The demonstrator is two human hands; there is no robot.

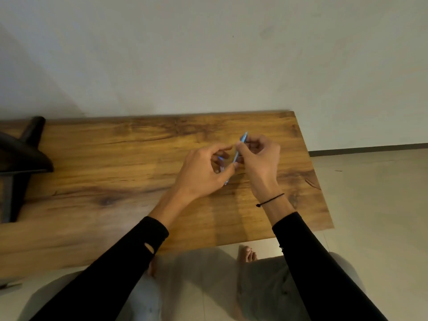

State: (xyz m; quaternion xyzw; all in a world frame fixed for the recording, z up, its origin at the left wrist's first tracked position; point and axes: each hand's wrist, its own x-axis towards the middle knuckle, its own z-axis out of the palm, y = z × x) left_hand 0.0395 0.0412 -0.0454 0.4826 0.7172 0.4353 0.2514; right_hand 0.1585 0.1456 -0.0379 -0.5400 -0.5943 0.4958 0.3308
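Observation:
Above the right half of a wooden table (115,172) both my hands meet. My right hand (259,163) pinches a thin light-blue pen (240,144) that points up and away. My left hand (203,170) has curled fingers round a second small blue and silver piece (223,169), whose tip shows below the hand near the tabletop. The thumb of my left hand touches the lower end of the pen. Most of the small piece is hidden by my fingers.
A dark stand or chair part (20,156) lies on the table's far left. The table's right edge (317,181) is close to my right hand, with tiled floor (375,205) beyond. A plain wall rises behind. My bare feet (247,253) show under the near edge.

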